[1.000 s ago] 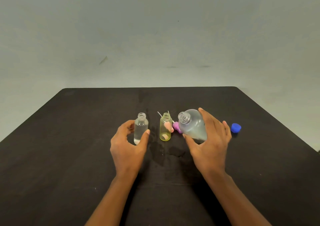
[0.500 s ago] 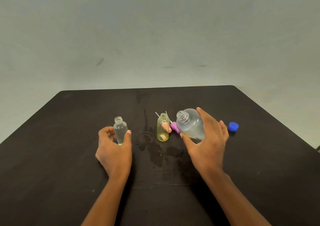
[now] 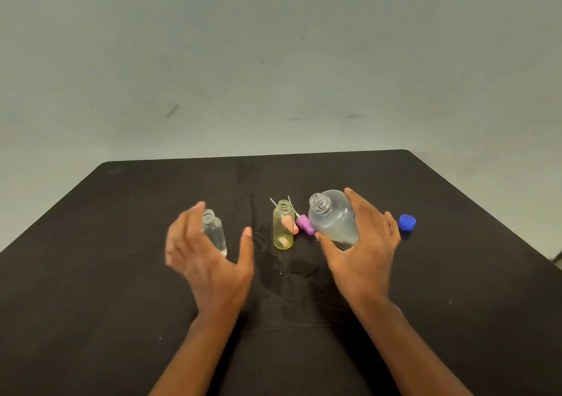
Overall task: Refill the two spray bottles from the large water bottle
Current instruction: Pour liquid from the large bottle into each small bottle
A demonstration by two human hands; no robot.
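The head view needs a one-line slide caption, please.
Right hand tilts the uncapped water bottle; open left hand beside the clear spray bottle.

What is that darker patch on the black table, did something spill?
Likely yes: a wet-looking stain spreads over the table in front of the yellow spray bottle, beside the tilted large water bottle in the right hand.

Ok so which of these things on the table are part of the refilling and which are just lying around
Job:
large water bottle, held by right hand
clear spray bottle, by open left hand
yellow spray bottle

Lying about:
blue cap
purple spray top
wet patch
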